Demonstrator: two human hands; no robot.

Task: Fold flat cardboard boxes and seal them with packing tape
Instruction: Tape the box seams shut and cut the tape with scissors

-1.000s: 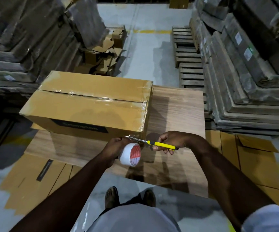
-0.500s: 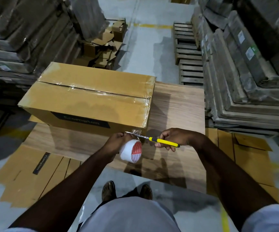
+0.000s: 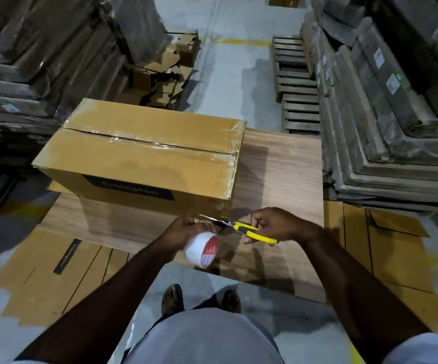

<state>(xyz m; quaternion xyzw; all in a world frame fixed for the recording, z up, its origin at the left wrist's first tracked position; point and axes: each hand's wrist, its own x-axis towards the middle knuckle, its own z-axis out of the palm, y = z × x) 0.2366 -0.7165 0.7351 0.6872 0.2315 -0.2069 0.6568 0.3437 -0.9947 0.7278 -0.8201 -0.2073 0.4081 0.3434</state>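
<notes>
A brown cardboard box [image 3: 144,151] stands closed on a wooden board [image 3: 281,179], with clear tape along its top seam and down its right end. Just in front of its near right corner my left hand [image 3: 183,228] grips a roll of packing tape [image 3: 202,248], white with a red core label. My right hand [image 3: 278,225] holds yellow-handled scissors [image 3: 249,231]. Their blades point left and meet the clear tape strip between roll and box.
Flat cardboard sheets lie on the floor at the left [image 3: 47,271] and right [image 3: 396,248] of the board. Tall stacks of bundled flat cartons [image 3: 386,106] rise on both sides. Wooden pallets [image 3: 296,85] and scrap cardboard [image 3: 165,72] sit behind. My feet [image 3: 172,298] stand at the board's near edge.
Both hands stay together at the box's near right corner. The scissor blades have closed in on the tape strip by the roll; the view shifted slightly.
</notes>
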